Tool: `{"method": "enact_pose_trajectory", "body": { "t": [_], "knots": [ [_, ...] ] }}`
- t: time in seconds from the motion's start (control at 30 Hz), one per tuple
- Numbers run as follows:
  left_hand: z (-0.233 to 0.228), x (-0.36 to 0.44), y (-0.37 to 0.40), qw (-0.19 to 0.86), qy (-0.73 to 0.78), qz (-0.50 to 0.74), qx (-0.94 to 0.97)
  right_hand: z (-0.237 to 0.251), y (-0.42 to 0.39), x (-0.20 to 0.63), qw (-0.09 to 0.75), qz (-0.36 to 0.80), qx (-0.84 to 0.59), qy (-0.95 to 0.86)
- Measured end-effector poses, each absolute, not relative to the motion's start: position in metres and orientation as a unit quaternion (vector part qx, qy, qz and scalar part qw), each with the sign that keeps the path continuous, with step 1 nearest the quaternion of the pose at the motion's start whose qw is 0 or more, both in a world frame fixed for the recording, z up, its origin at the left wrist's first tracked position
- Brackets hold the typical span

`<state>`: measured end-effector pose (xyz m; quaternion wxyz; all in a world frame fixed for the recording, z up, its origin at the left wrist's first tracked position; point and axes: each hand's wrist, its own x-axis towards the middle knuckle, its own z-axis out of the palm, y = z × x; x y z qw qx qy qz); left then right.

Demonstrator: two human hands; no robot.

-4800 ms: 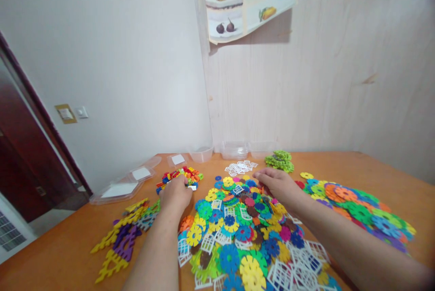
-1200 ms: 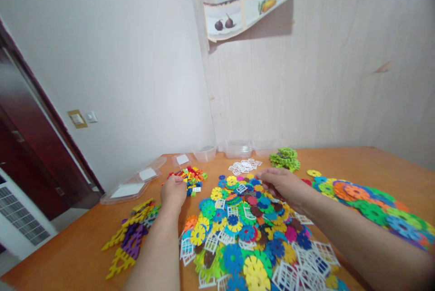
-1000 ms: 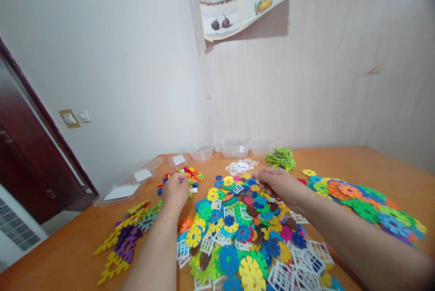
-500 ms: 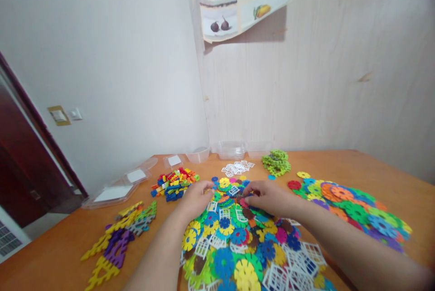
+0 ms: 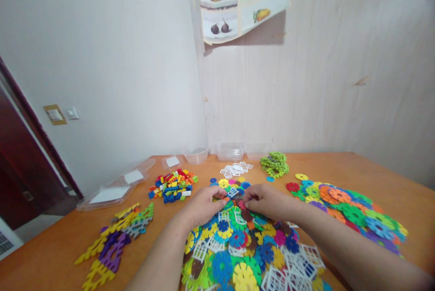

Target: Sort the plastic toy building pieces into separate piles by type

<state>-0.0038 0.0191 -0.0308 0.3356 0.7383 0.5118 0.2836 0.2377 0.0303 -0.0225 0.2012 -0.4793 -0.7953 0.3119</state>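
A heap of colourful notched plastic discs [image 5: 222,266] with white window-frame pieces [image 5: 302,266] mixed in spreads between my forearms. My left hand [image 5: 209,202] is at the heap's far left side, its thumb and fingers curled round a few notched discs with orange and green showing between them. Across from it, my right hand [image 5: 265,200] dips its fingertips together into the heap beside a red disc [image 5: 241,204]. What the right fingertips pinch is hidden. A loose white window-frame piece [image 5: 233,192] lies between the two hands.
Left stand connecting bricks [image 5: 173,186] and yellow and purple toothed pieces [image 5: 113,248]. Large notched discs [image 5: 353,214] spread at right. Green toothed pieces [image 5: 274,164] and white frames [image 5: 236,170] lie behind, before clear plastic containers [image 5: 230,151]. Clear lids [image 5: 110,195] line the left edge.
My left hand has moved right and inward over the discs, its fingers curling round some of them. My right hand stays almost in place. The view has shifted slightly.
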Motion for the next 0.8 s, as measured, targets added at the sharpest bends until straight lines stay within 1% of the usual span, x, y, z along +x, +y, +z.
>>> {"method": "enact_pose_trajectory", "body": {
  "t": [0.13,0.23,0.33,0.43,0.5,0.67,0.8],
  "knots": [
    [-0.021,0.003,0.014,0.387,0.498,0.286,0.722,-0.021,0.033,0.24,0.206,0.315,-0.489,-0.787],
    [-0.011,0.008,0.008,0.426,0.482,0.317,0.697,-0.019,0.034,0.241,0.214,0.304,-0.494,-0.786],
    [-0.003,0.01,0.003,0.487,0.454,0.358,0.655,-0.018,0.035,0.243,0.22,0.316,-0.492,-0.781],
    [0.0,0.008,0.001,0.546,0.427,0.378,0.614,-0.017,0.036,0.244,0.218,0.322,-0.484,-0.784],
    [0.0,0.007,0.001,0.566,0.419,0.387,0.595,-0.017,0.036,0.244,0.215,0.316,-0.478,-0.791],
    [-0.003,0.003,0.008,0.552,0.421,0.445,0.565,-0.015,0.031,0.238,0.22,0.275,-0.476,-0.806],
    [-0.006,0.001,0.013,0.49,0.486,0.459,0.56,-0.012,0.019,0.228,0.24,0.188,-0.449,-0.84]
  ]
}}
